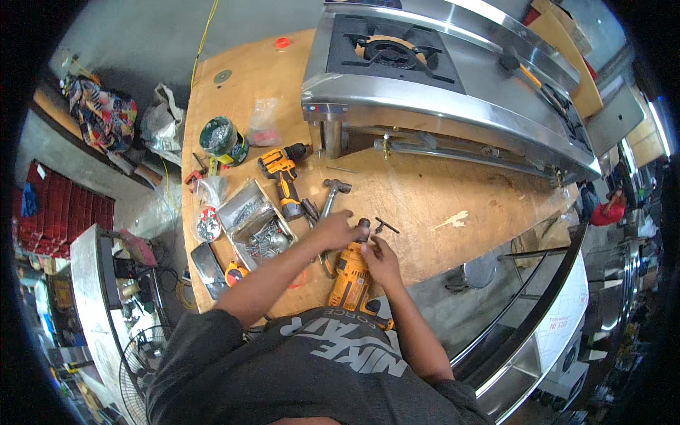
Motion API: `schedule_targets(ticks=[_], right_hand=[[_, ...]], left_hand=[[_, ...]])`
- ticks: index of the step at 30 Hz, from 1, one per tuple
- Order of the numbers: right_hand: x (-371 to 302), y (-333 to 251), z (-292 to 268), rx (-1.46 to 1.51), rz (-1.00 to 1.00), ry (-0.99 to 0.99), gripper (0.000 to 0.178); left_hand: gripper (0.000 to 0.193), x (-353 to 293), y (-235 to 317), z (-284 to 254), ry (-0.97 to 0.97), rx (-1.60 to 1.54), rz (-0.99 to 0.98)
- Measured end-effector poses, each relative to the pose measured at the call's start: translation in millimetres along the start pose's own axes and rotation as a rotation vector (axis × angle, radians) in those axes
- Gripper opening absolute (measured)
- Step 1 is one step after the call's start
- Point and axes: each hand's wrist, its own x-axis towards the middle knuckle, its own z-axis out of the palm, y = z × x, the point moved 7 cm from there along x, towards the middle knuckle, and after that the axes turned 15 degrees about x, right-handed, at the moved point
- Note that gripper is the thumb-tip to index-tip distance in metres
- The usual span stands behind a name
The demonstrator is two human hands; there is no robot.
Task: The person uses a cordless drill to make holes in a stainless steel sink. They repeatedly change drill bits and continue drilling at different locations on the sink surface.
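- The left hand (334, 230) closes its grip around the dark chuck (363, 228) at the nose of an orange corded drill (352, 278), fingers wrapped over it.
- The right hand (381, 258) rests on the drill's body just behind the chuck, fingers curled on the housing as if steadying it; how tightly it clamps cannot be told.
- The drill lies on the wooden surface (425, 191) at its near edge, nose pointing away from the person, handle toward the body.
- Just beyond the chuck lies a small dark T-shaped piece (386, 227), perhaps a chuck key, untouched. No bit can be seen in the chuck, so by my judgement the work at the chuck is in progress rather than finished.
- To the left lie a hammer (331, 198) and a yellow cordless drill (282, 177), both near but apart from the hands.
- Further left sit an open metal tray of screws and fittings (258, 223), a tape measure (234, 273) and a green tin of hardware (222, 139).
- At the far side of the surface stands a stainless steel gas stove (439, 78) on short legs.
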Motion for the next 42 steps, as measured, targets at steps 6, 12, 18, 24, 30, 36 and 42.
schedule_targets(ticks=[6,12,18,24,30,36,42], right_hand=[[-125,50,-31,-0.124,0.318,-0.449,0.072],[-149,25,-36,-0.189,0.015,-0.375,0.081],[-153,-39,-53,-0.438,0.047,-0.194,0.058],[-170,-52,-49,-0.479,-0.018,-0.218,0.060],[-170,-45,-44,-0.483,0.042,-0.412,0.062],[-167,-43,-41,-0.557,0.055,-0.338,0.063],[-154,-33,-38,-0.436,0.090,-0.369,0.063]], left_hand=[[0.064,-10,23,35,0.098,-0.304,-0.006],[0.053,-27,65,30,0.196,-0.500,0.172],[0.043,-5,46,22,0.093,-0.768,-0.085],[0.035,-13,26,48,-0.067,-0.935,-0.141],[0.027,-24,44,38,-0.080,-0.920,-0.054],[0.032,-26,39,31,-0.011,-0.894,-0.059],[0.043,-35,49,16,0.032,-0.851,0.026]])
